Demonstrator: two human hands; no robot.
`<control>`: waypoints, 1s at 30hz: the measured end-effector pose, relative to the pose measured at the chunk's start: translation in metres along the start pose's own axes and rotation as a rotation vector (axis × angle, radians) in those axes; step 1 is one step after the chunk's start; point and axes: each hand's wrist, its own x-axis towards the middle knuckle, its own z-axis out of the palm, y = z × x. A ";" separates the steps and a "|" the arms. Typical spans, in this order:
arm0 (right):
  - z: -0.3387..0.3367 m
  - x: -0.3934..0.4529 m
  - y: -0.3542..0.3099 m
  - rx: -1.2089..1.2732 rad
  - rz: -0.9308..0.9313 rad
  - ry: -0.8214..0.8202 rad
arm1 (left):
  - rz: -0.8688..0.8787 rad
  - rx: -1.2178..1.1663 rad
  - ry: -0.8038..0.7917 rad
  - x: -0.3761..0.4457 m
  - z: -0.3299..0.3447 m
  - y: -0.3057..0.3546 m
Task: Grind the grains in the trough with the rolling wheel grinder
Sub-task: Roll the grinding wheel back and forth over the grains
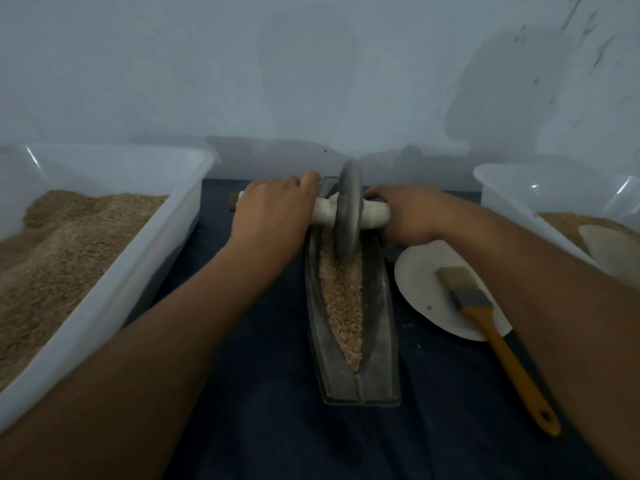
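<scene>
A dark boat-shaped trough (386, 327) lies lengthwise on the dark cloth in the middle. Tan crushed grains (343, 303) fill its groove. The grey grinding wheel (347, 213) stands upright in the far half of the trough, on a pale axle handle (323, 213) that crosses it. My left hand (270, 216) grips the axle left of the wheel. My right hand (405, 216) grips it right of the wheel. Both arms reach forward from the near edge.
A large white tub (114, 285) of tan grain stands at the left. Another white tub (512, 192) with grain is at the right. A white plate (419, 285) beside the trough carries a brush (485, 323) with a yellow handle. A pale wall rises behind.
</scene>
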 end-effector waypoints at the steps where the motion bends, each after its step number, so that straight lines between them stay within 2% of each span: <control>1: -0.001 0.001 -0.001 0.006 -0.006 -0.015 | -0.008 0.011 0.004 0.000 0.000 0.001; 5: 0.003 -0.004 0.000 0.003 0.000 0.019 | -0.012 0.057 0.016 -0.005 -0.002 0.003; 10: 0.015 -0.025 -0.002 -0.025 0.018 0.198 | -0.023 0.100 0.050 -0.019 -0.006 0.005; 24: 0.036 -0.106 -0.029 -0.211 0.006 0.542 | 0.004 -0.048 0.064 -0.086 -0.045 0.008; 30: 0.045 -0.116 -0.026 -0.199 0.011 0.576 | 0.034 0.002 0.081 -0.096 -0.052 0.012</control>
